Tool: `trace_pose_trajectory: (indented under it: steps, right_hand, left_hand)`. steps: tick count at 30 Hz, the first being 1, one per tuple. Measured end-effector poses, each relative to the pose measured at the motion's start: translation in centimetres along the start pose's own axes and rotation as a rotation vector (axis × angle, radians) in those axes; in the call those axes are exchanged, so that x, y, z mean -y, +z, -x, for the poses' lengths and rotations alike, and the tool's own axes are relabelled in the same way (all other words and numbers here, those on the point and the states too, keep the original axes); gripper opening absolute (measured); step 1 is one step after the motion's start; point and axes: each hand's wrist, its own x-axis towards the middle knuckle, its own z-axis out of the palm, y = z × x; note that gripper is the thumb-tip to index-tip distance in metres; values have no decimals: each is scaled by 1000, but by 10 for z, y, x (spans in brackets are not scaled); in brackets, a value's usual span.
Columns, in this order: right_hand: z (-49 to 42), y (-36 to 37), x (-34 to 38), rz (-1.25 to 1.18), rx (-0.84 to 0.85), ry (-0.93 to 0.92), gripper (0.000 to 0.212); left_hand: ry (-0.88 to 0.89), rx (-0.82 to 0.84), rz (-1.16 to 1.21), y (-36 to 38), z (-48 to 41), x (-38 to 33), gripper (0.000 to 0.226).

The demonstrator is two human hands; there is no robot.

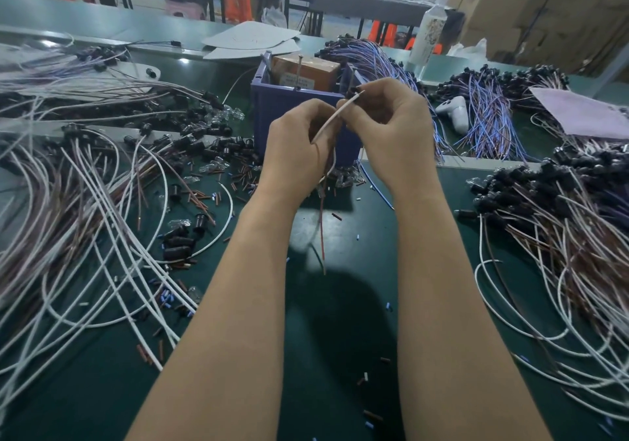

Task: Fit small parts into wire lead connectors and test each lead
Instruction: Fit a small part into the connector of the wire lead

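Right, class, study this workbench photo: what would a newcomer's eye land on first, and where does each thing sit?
At centre, the left hand and right hand grip one white wire lead between them, just in front of a blue bin. Around them, white and brown leads sprawl in tangled heaps over the green table at left and right, and a blue-purple bundle lies beyond the right hand.

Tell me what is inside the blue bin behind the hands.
An orange-brown block with a white label sits in the blue bin, thin metal rods standing upright. The bin's wall, the left hand and the right hand hide whatever lies lower.
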Motion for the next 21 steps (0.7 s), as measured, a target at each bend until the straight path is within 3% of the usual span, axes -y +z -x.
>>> trace_pose_trajectory:
  steps: [21]
  right_hand:
    - [3, 4, 4, 70, 44, -28, 19]
  left_hand:
    - [-39, -65, -11, 1, 2, 1, 8]
